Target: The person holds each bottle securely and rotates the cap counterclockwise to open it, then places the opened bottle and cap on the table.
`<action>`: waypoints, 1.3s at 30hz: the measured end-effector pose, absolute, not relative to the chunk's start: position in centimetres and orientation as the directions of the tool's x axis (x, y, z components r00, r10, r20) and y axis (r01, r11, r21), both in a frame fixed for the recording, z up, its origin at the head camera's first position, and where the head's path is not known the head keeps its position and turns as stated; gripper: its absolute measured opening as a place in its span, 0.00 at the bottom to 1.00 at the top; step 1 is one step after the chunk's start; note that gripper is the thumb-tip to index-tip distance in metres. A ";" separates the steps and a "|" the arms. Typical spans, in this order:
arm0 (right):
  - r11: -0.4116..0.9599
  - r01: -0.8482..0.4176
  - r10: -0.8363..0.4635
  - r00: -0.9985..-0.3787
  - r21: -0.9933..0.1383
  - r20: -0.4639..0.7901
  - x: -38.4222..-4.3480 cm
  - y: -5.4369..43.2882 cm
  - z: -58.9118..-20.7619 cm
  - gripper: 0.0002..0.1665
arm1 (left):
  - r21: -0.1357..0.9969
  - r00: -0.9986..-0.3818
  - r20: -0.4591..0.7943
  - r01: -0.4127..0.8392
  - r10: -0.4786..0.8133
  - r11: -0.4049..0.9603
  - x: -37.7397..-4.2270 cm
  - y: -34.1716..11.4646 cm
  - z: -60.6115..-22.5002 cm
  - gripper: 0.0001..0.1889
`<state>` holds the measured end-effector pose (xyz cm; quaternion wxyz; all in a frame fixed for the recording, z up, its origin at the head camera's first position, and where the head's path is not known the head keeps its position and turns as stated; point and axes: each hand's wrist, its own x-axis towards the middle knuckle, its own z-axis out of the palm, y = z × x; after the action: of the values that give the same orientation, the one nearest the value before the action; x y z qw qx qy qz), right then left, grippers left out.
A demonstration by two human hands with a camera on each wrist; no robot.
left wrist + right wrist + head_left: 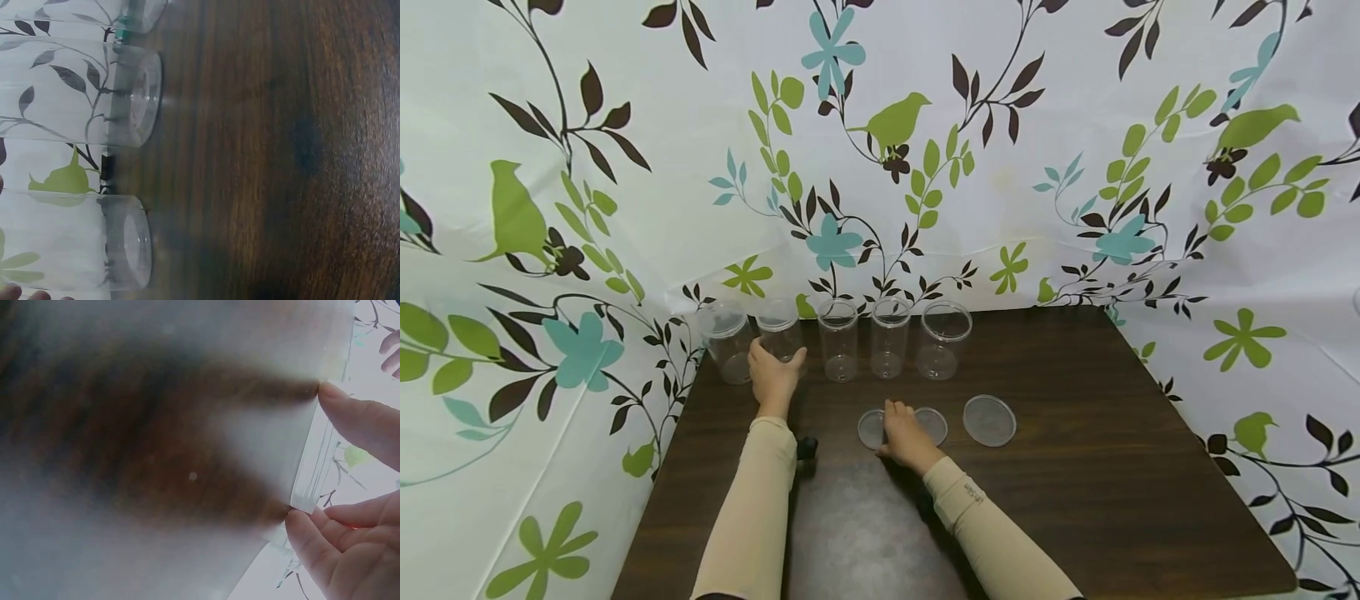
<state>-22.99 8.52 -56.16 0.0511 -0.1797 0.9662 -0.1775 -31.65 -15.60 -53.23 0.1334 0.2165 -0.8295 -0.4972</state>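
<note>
The first jar (727, 354) looks lidded, as does the second jar (781, 329), which the left hand (775, 377) curls around. Rightward stands the third jar (839, 343). On the desk (1090, 467), the right hand (910, 437) pinches a lid (868, 429) by its rim. Apparently capping; next probably calls for lifting it level towards the third jar.

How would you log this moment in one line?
left grip: holds second jar from left; right grip: pinches leftmost lid; two other lids: flat on table
</note>
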 end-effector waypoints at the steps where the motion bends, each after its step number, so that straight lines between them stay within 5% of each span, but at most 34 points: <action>1: 0.872 -0.334 -0.368 -0.930 -0.358 -0.028 -23.0 8.5 -56.2 0.56 | 0.880 -0.868 0.015 -0.225 -0.497 0.419 -31.8 -15.6 -53.3 0.48; 11: 0.871 -0.342 -0.372 -0.928 -0.352 -0.020 -22.5 8.4 -56.2 0.54 | 0.883 -0.848 0.059 -0.202 -0.527 0.424 -33.0 -15.7 -54.0 0.52; 19: 0.866 -0.351 -0.381 -0.925 -0.355 -0.014 -22.4 8.2 -56.3 0.54 | 0.844 -0.847 0.104 -0.202 -0.522 0.496 -32.4 -15.9 -54.5 0.42; 34: 0.854 -0.348 -0.371 -0.928 -0.388 0.014 -22.9 7.8 -55.1 0.62 | 0.777 -0.884 0.218 -0.100 -0.414 0.622 -26.1 -16.9 -53.1 0.45; 39: 0.786 -0.325 -0.335 -0.939 -0.527 0.080 -23.5 7.0 -53.7 0.62 | 0.736 -0.911 0.276 -0.005 -0.307 0.677 -23.8 -16.7 -53.3 0.45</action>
<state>-23.54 6.99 -53.74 0.0088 -0.1746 0.9448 -0.2771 -23.77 -16.66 -53.26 0.1925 0.0873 -0.8953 -0.3922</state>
